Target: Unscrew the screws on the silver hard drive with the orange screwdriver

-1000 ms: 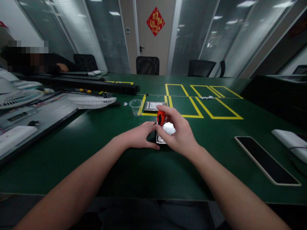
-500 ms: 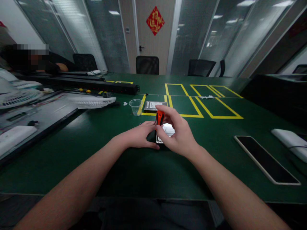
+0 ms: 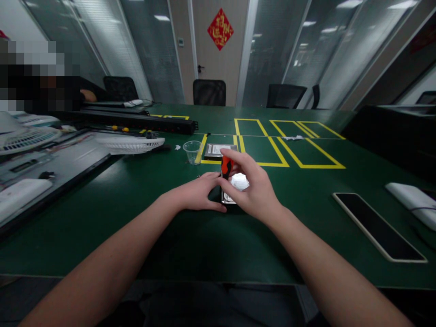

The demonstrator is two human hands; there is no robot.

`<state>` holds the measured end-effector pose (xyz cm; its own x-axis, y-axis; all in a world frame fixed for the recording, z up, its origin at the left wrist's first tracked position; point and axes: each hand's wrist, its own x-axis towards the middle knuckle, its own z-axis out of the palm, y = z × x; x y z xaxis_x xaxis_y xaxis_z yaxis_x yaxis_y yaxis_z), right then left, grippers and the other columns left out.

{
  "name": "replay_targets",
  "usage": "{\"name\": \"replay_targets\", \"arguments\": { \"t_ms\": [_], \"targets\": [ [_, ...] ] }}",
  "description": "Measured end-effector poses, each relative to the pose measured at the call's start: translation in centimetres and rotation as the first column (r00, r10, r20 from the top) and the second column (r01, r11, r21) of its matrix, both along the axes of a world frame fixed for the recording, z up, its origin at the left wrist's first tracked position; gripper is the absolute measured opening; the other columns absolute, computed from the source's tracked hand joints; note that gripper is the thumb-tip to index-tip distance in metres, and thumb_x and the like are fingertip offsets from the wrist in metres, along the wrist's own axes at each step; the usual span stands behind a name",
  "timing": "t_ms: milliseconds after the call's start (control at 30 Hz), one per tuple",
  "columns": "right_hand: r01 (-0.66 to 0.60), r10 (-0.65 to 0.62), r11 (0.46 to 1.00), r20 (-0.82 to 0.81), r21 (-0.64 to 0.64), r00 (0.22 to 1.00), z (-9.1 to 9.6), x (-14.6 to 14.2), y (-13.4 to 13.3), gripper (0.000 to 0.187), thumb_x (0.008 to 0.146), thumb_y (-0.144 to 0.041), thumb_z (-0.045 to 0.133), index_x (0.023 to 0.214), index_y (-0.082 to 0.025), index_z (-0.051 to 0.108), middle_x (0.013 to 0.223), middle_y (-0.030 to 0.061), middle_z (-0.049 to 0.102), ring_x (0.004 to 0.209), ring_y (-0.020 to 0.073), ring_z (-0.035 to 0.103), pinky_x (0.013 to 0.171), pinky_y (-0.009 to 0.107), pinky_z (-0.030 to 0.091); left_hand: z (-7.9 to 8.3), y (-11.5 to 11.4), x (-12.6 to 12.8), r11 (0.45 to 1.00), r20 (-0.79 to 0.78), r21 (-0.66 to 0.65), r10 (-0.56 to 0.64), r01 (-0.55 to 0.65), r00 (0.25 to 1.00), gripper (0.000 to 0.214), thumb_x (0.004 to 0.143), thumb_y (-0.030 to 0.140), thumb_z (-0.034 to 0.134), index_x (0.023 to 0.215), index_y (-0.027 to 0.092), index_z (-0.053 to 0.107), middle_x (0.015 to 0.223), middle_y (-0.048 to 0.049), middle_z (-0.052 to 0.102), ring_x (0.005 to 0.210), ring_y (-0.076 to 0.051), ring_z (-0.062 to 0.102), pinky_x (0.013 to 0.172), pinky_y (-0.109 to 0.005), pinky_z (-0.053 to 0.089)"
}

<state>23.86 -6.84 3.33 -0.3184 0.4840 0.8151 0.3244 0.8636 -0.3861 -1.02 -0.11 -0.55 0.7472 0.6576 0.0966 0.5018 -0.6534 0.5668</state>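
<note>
Evidently midway, cover still on: right hand fingers clamp an orange-black screwdriver upright on the silver metal hard drive, left hand fingers gripping its edge

An office meeting room, used as a small electronics workshop, is shown. It is enclosed by glass partitions with blinds, and a door with a red paper decoration is seen at the back. Black office chairs are placed around a long green surface, on which rectangles of yellow tape are marked. A power strip and white fan grilles are laid on it, and an orange-handled tool is held at a metal drive.
</note>
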Motion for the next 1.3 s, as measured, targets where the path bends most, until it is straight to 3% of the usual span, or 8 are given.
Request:
{"name": "replay_targets", "arguments": {
  "t_ms": [100,267,367,633,867,967,1167,1300],
  "targets": [
    [0.016,-0.016,1.0,0.004,0.005,1.0,-0.1,0.0,0.0,0.058,0.12,-0.022,0.076,0.176,-0.033,0.072,0.135,0.0089,0.087,0.107,0.0279,0.083,0.101,0.049,0.079,0.1,0.0,-0.1,1.0,-0.01,0.01,0.002,-0.002,1.0,0.099,0.093,0.073,0.112,0.177,0.034,0.078,0.189,-0.017,0.071,0.18,-0.054,0.062,0.152,-0.074,0.051],
    [0.009,-0.008,0.998,0.014,-0.057,1.0,-0.4,0.0,0.0,0.069,0.118,-0.021,0.073,0.185,-0.036,0.066,0.161,0.0125,0.085,0.122,0.0315,0.087,0.114,0.055,0.081,-0.2,0.0,-0.2,1.0,-0.019,0.012,0.007,-0.007,1.0,0.103,0.093,0.072,0.112,0.18,0.032,0.076,0.186,-0.019,0.073,0.178,-0.053,0.064,0.152,-0.074,0.052],
    [0.011,-0.009,0.999,0.033,-0.053,0.999,-0.4,0.1,0.1,0.068,0.119,-0.024,0.077,0.184,-0.036,0.066,0.16,0.0122,0.086,0.121,0.0326,0.087,0.11,0.054,0.082,-0.4,0.1,-0.2,1.0,-0.009,0.013,0.023,-0.023,1.0,0.108,0.091,0.075,0.112,0.183,0.032,0.074,0.193,-0.0191,0.067,0.181,-0.054,0.061,0.155,-0.075,0.048],
    [-0.018,0.018,0.995,-0.002,-0.101,1.0,-0.6,0.0,-0.2,0.073,0.118,-0.017,0.068,0.188,-0.035,0.061,0.173,0.0141,0.081,0.135,0.0327,0.09,0.11,0.051,0.083,0.4,-0.3,0.1,0.999,-0.033,-0.007,0.039,-0.039,0.999,0.096,0.091,0.07,0.113,0.173,0.03,0.081,0.192,-0.0185,0.069,0.185,-0.056,0.059,0.154,-0.073,0.051],
    [0.027,-0.026,1.0,0.042,-0.016,0.999,0.0,0.3,0.0,0.06,0.119,-0.025,0.079,0.178,-0.034,0.071,0.153,0.0128,0.089,0.127,0.034,0.087,0.114,0.055,0.08,-0.8,0.3,-0.4,1.0,0.007,0.007,0.022,-0.022,1.0,0.114,0.092,0.076,0.112,0.189,0.035,0.068,0.204,-0.0168,0.058,0.19,-0.053,0.053,0.158,-0.077,0.044],
    [0.019,-0.019,1.0,0.033,-0.019,0.999,-0.1,0.3,0.1,0.061,0.121,-0.023,0.076,0.18,-0.033,0.07,0.148,0.0115,0.089,0.116,0.0302,0.086,0.107,0.051,0.08,-0.6,0.2,-0.3,1.0,-0.006,-0.002,0.008,-0.008,1.0,0.108,0.092,0.076,0.112,0.184,0.033,0.073,0.199,-0.0187,0.064,0.186,-0.055,0.057,0.155,-0.077,0.047],
    [-0.028,0.029,0.999,0.009,-0.033,1.0,-0.3,0.0,0.0,0.066,0.121,-0.022,0.076,0.185,-0.036,0.067,0.163,0.0124,0.086,0.124,0.0308,0.087,0.113,0.053,0.081,0.1,-0.2,0.1,1.0,0.049,-0.023,-0.005,0.006,0.999,0.098,0.092,0.064,0.114,0.178,0.034,0.078,0.191,-0.0168,0.07,0.181,-0.052,0.062,0.155,-0.075,0.047],
    [0.005,-0.005,1.0,0.002,0.007,1.0,0.0,0.1,0.0,0.062,0.118,-0.02,0.081,0.177,-0.034,0.073,0.145,0.0098,0.089,0.115,0.0295,0.086,0.107,0.051,0.08,0.0,-0.1,0.1,1.0,0.024,-0.024,0.004,-0.003,1.0,0.099,0.09,0.07,0.114,0.176,0.034,0.079,0.189,-0.017,0.072,0.182,-0.053,0.06,0.152,-0.075,0.051]
  ]
}}
